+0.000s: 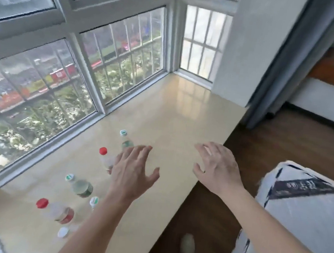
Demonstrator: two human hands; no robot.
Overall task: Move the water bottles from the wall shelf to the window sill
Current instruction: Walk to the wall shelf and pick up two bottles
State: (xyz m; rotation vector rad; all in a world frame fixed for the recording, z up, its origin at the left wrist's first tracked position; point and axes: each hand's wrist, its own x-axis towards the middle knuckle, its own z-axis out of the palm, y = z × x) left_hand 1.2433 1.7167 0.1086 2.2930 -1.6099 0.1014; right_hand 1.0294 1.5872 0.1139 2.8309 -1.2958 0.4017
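Six bottles (pixel 81 187) standing on window sill (pixel 176 114). Left hand (pixel 132 175), right hand (pixel 217 169) hovering above, grip wide, empty. Next likely: fetch more from shelf, unseen.

A grey-blue curtain (pixel 280 62) is hung at the far right, dark wood flooring (pixel 287 142) is laid below it, and a white-and-navy bag (pixel 302 218) is parked near right. Barred windows (pixel 116 56) are seen left.
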